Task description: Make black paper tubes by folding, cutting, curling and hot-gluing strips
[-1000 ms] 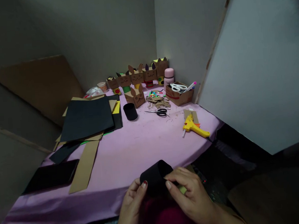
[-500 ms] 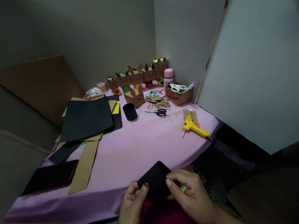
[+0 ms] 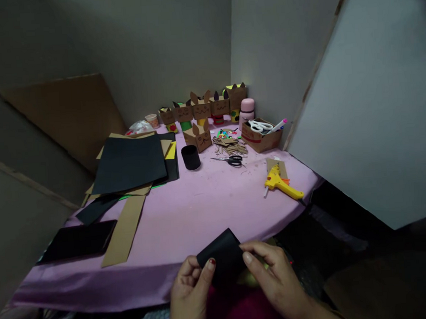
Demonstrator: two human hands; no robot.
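A piece of black paper [image 3: 222,255], curved into a roll, is held just off the table's front edge. My left hand [image 3: 192,288] grips its left end, the thumb on the near face. At the right end, my right hand [image 3: 272,271] pinches the paper's edge between thumb and fingers. Farther back on the pink cloth [image 3: 187,209] stands a black paper tube [image 3: 191,158]. Behind it is a cardboard box with ears and a drawn face [image 3: 199,138]. Black-handled scissors [image 3: 233,160] lie to the tube's right.
A yellow glue gun [image 3: 283,184] lies at the right. Black sheets and cardboard [image 3: 130,164] are piled at the left, near a dark flat device [image 3: 79,241]. A carton [image 3: 262,139] holds white scissors and pens beside a pink bottle [image 3: 246,111].
The view has shifted, so the table's things appear slightly farther right. The black roll's open right end shows less, and its side faces the camera more. Both hands keep hold of it.
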